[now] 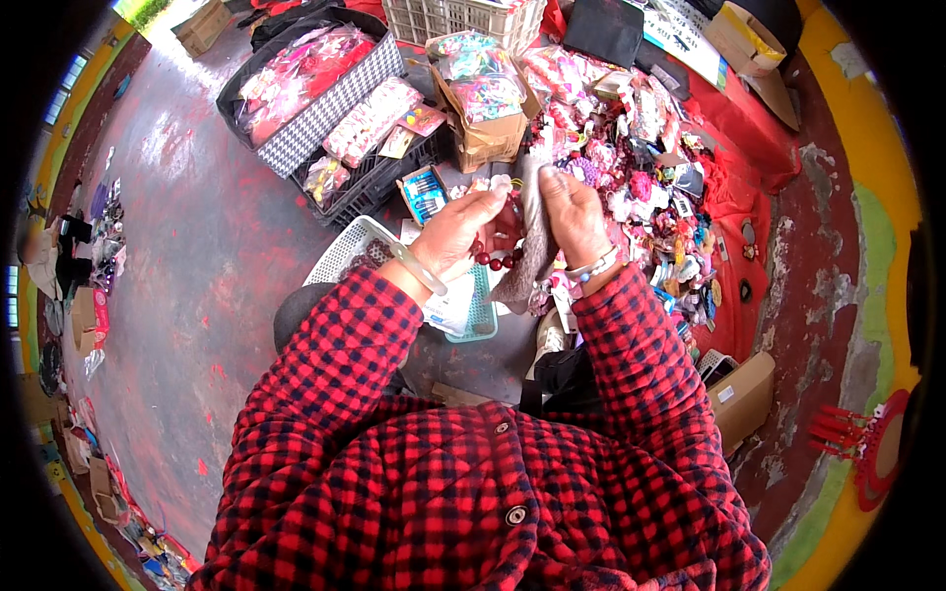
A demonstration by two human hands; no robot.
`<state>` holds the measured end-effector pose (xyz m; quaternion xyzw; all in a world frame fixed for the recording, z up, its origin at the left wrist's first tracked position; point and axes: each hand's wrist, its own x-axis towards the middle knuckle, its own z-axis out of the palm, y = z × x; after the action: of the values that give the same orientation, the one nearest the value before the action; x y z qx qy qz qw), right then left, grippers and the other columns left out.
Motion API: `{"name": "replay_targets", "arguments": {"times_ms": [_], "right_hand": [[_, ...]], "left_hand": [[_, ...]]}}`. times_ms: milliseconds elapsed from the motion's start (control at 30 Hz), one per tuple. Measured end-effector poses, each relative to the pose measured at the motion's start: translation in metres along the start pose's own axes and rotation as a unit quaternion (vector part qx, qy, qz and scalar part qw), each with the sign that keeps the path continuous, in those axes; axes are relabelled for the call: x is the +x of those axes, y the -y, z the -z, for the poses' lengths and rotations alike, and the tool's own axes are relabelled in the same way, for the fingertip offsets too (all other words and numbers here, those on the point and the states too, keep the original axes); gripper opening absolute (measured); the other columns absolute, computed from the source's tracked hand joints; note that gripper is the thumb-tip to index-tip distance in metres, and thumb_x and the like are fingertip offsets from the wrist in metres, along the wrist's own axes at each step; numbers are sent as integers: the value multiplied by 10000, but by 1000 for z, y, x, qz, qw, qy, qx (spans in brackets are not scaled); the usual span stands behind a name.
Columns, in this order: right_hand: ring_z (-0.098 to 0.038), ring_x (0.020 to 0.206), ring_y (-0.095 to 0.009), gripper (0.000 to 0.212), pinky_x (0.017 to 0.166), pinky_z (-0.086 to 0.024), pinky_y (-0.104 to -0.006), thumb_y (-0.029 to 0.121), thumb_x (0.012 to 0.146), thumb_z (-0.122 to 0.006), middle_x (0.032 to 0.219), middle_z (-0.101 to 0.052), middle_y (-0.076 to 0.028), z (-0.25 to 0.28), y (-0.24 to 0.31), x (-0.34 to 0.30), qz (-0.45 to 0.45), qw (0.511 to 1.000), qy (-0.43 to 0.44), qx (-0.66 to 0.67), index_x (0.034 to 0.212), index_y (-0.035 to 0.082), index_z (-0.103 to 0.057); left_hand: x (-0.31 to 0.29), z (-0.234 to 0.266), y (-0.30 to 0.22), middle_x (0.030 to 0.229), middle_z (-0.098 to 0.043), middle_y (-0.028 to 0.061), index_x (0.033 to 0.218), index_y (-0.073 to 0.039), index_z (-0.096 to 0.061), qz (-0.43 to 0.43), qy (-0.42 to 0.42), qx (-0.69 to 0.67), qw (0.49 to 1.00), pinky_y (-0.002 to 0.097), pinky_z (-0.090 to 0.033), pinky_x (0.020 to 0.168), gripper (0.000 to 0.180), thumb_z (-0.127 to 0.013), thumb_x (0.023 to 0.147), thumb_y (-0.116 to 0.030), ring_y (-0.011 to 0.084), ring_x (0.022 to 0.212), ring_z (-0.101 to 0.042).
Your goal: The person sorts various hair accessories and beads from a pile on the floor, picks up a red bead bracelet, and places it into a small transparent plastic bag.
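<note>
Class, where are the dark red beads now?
In the head view, near centre, the dark red beads are between the left hand and the grey cloth.

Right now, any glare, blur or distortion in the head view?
Head view: white glare on the grey floor, strongest toward the bright opening at upper left; fisheye bows the yellow wall band at right, corners black; left hand, right hand, red beads and grey cloth readable, without heavy blur.
</note>
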<state>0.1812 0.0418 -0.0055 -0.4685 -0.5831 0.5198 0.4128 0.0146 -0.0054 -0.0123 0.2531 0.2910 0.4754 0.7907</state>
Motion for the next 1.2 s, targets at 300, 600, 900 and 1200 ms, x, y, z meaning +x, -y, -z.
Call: {"name": "replay_targets", "arguments": {"times_ms": [300,600,900,1200], "right_hand": [[-563,937,-276,509,797,-459,-380,381,912,-371,1115,-541,-145,36,57,-6,8,938,116,327,1210,-28,-425],[-560,947,-343,374,795,-443,-388,309,929,-369,1060,-552,-210,40,45,0,102,873,94,-468,1243,107,-400],[-592,544,-318,287,464,-485,-420,269,666,-636,663,-569,-133,37,61,-2,156,787,-37,-596,867,99,-521],[-611,746,-308,279,663,-477,-364,322,813,-588,826,-633,-139,-23,74,-42,206,891,132,-381,929,73,-636]], "left_hand": [[2,3,-19,1123,-535,223,1141,35,-463,-88,4,-158,983,481,-394,931,485,-357,929,-388,352,1052,-522],[2,4,5,1050,-570,201,1118,-18,-488,57,-18,-173,983,452,-455,836,387,-431,913,-341,325,967,-566],[0,0,15,1003,-589,198,1087,-14,-505,115,-42,-131,984,451,-458,844,380,-469,896,-340,324,945,-580],[24,16,23,958,-572,77,1020,-71,-533,-212,25,94,972,336,-417,888,256,-415,896,-261,220,960,-541]]}}
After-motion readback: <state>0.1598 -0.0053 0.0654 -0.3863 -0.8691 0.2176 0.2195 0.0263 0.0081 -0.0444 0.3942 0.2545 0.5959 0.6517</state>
